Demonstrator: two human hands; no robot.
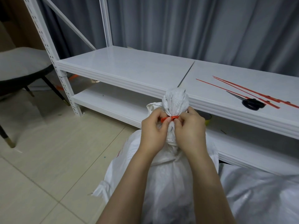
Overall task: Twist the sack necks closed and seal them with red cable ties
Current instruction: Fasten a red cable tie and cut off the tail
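Note:
A white woven sack (163, 172) stands on the floor before me, its neck twisted into a bunched top (175, 102). A red cable tie (173, 118) wraps the neck just below the bunch. My left hand (153, 131) pinches the tie's left end against the neck. My right hand (190, 130) pinches the tie on the right side. A second white sack (258, 196) lies at the lower right, its neck out of view. Three loose red cable ties (242, 89) lie on the shelf to the right.
A white metal shelf unit (129, 68) runs across in front of me, with a lower shelf beneath. Black scissors (250, 102) rest on the cable ties. A grey chair (19, 68) stands at the left on the tiled floor. Grey curtains hang behind.

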